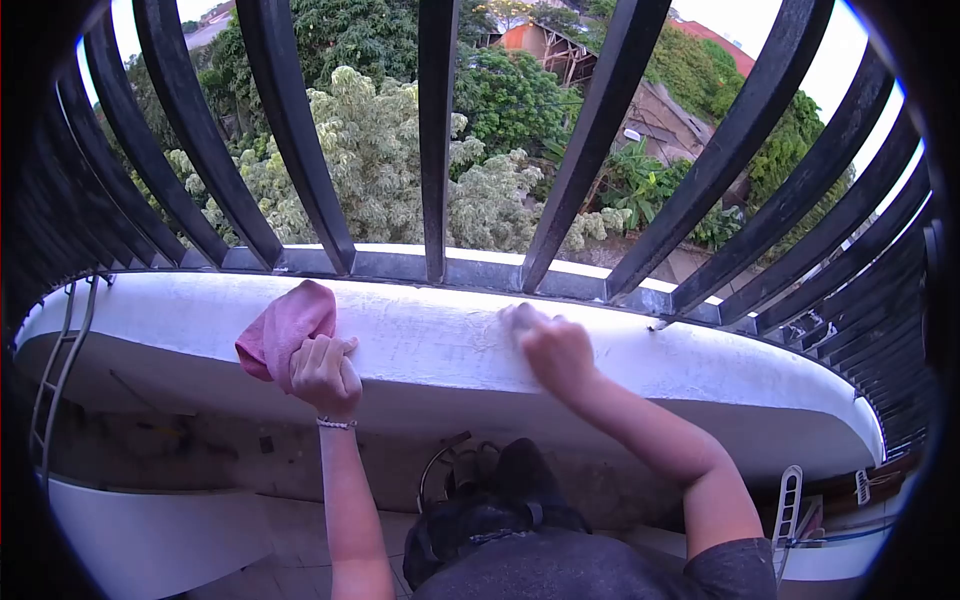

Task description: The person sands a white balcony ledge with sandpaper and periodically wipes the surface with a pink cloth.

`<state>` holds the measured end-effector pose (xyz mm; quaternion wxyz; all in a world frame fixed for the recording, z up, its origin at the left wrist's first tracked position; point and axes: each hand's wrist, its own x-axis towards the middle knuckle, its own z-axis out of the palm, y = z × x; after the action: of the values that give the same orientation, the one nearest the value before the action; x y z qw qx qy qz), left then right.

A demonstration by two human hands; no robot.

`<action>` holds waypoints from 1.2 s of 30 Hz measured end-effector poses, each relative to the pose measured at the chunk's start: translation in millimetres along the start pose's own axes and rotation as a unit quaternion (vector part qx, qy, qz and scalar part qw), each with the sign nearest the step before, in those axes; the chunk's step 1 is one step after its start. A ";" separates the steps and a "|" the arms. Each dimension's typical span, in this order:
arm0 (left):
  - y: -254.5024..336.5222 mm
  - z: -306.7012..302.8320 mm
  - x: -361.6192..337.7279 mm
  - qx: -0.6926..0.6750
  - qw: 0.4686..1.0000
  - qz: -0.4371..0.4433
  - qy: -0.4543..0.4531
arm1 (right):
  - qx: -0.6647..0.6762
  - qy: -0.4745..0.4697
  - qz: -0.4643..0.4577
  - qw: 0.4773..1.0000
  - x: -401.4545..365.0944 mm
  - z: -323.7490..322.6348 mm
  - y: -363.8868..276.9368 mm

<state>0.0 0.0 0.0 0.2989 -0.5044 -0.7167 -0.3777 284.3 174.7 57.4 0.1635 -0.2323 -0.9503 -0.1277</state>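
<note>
My left hand [325, 378] is closed on a bunched pink cloth [290, 335], which rests on the white ledge [430, 330] and hangs partly over its near edge. A beaded bracelet [337, 424] circles that wrist. To the right, my right hand [556, 350] presses near the top of the ledge with its fingers curled. Motion smears its fingertips, and whatever they grip, if anything, cannot be made out. Rough, whitish patches mark the ledge's surface just left of these fingers.
Black railing bars [437, 140] rise from the ledge's far edge, with trees [380, 150] and roofs beyond. At the left a metal ladder [65, 370] leans against the ledge. Below lies a floor; a slotted white piece [788, 505] stands at the lower right.
</note>
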 end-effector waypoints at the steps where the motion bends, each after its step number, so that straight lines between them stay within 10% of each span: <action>1: -1.2 0.2 0.5 0.000 1.000 0.003 0.005 | -0.030 -0.019 0.025 0.999 1.1 -0.9 1.6; 23: 13.4 2.4 4.3 0.000 0.998 -0.050 0.026 | 0.016 0.032 -0.107 0.994 -5.6 6.9 -9.8; 36: 10.3 7.4 0.6 0.001 0.998 -0.030 0.046 | -0.030 -0.029 -0.015 0.999 1.0 7.2 24.1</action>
<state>9.2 8.6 -1.0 0.3204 -0.4642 -0.7174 -0.4090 293.3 198.1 55.3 0.1269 -0.2268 -0.9536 -0.1521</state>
